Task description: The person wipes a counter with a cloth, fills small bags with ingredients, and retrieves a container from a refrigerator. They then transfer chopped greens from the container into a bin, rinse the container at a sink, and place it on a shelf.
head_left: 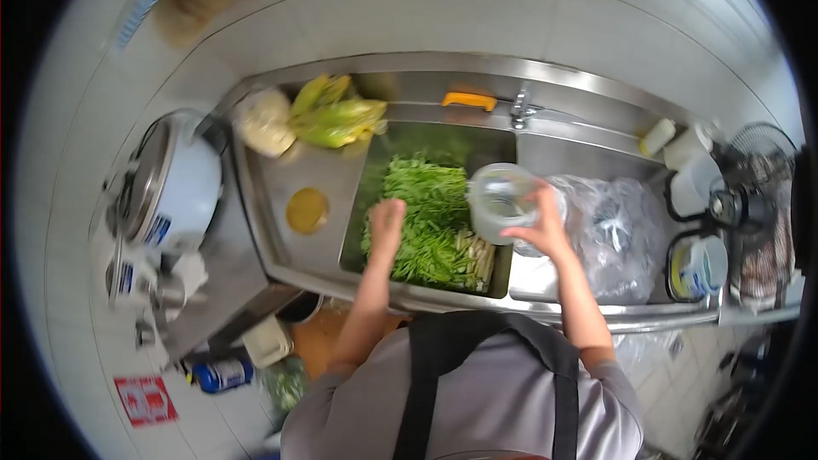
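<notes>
My right hand grips the side of a clear plastic tub, fingers and thumb spread around its wall. The tub is over the right part of the sink basin. Leafy greens fill much of that basin, with pale stem ends at its lower right. Over the left side of the greens is my left hand, its fingers curled in. Whether anything is inside those fingers is hidden.
Left of the basin are yellow-green corn husks, a pale bagged bundle and a round yellowish disc. An orange-handled tool lies near the faucet. Clear plastic bags cover the right counter. A large pot stands far left.
</notes>
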Demonstrator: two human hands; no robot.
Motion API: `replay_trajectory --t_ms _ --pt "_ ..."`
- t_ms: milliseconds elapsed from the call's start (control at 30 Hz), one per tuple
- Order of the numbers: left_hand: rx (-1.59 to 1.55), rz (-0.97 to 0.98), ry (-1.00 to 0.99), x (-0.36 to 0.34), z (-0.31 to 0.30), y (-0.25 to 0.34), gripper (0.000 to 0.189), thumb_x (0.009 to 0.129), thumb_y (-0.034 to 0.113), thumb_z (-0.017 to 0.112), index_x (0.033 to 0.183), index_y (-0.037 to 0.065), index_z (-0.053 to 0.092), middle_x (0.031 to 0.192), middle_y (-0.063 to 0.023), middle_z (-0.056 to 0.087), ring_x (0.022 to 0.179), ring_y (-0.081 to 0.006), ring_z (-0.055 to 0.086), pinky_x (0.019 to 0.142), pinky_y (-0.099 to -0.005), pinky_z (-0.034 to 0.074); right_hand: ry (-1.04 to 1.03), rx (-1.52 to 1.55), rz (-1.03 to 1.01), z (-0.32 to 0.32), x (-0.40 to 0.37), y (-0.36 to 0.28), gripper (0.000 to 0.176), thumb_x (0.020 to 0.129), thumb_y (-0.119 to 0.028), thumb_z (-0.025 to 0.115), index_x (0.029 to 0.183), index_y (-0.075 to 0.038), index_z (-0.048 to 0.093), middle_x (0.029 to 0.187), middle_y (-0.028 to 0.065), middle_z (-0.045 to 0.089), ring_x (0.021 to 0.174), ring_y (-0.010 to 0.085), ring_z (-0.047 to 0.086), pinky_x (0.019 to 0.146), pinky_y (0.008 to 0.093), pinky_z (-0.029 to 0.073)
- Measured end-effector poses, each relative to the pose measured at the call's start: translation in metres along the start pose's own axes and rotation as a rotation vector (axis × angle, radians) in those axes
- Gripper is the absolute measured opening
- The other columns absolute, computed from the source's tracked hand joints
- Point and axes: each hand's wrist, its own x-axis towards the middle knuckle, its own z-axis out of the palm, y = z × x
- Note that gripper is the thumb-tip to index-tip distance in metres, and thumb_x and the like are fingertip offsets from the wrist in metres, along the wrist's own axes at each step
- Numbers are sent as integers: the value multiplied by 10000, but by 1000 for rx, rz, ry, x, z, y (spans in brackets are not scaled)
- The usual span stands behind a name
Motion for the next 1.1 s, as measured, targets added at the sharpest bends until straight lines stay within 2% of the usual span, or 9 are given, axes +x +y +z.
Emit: replay_trajectory --t_ms 67,233,300,400,600,733,833,1033,1100 --pt "-363 -361 -295 -14 50 60 692 843 607 452 1280 71 408 1268 -182 394 1159 -298 440 876 -416 459 -90 -65 -55 36 15 -5 813 453 -346 872 1059 -17 444 1274 246 360 1199 397 364 981 434 335" --pt "-233 -304 -183 30 85 16 412 824 88 457 1227 7 428 1124 -189 527 797 -302 633 496 -325 559 -338 497 149 16 81 16 896 597 -283 823 1313 -41 342 1313 215 366 1236 366 353 1009 429 316" --pt "-58 -310 -233 42 76 22 324 852 129 451 1160 46 503 982 -171 607 592 -254 639 446 -321 518 18 -129 63 9 130 91 782 689 -239 744 1311 10 340 1265 233 441 1198 366 400 1014 383 328" --pt "223 -338 -363 66 79 30 356 873 178 417 1200 57 490 1005 -150 620 599 -262 641 538 -335 513 -51 -749 176 15 174 183 681 756 -276 660 1306 -3 364 1313 174 412 1278 329 328 995 425 354" --pt "730 -87 -380 100 124 65 345 920 256 407 1192 78 525 1244 -140 500 1149 -300 465 931 -441 397 -304 -771 457 20 160 185 366 740 -264 639 1001 -9 615 1072 134 591 1063 286 541 904 431 423" --pt "759 12 -410 117 159 66 341 906 283 451 1127 47 561 1207 -165 525 1085 -334 511 887 -449 421 -183 -305 542 59 151 174 301 742 -298 632 915 -53 661 914 145 655 834 307 634 754 390 507" --pt "656 -56 -509 150 193 24 365 893 299 469 1104 14 555 1136 -202 557 1010 -381 541 849 -455 433 -250 828 638 82 145 114 191 755 -172 633 826 1 671 763 123 665 665 207 655 628 328 540" --pt "38 -444 -387 133 204 39 229 867 257 511 960 53 558 930 -125 595 834 -256 574 667 -426 451 -267 -271 478 125 162 153 216 734 -207 646 760 4 684 678 171 648 580 244 647 553 329 528" --pt "-165 -408 -408 128 197 46 176 863 197 522 946 48 568 896 -97 608 796 -203 579 658 -359 462 -382 -114 356 152 171 199 329 689 -331 666 779 -16 689 741 189 652 656 274 653 635 363 518"
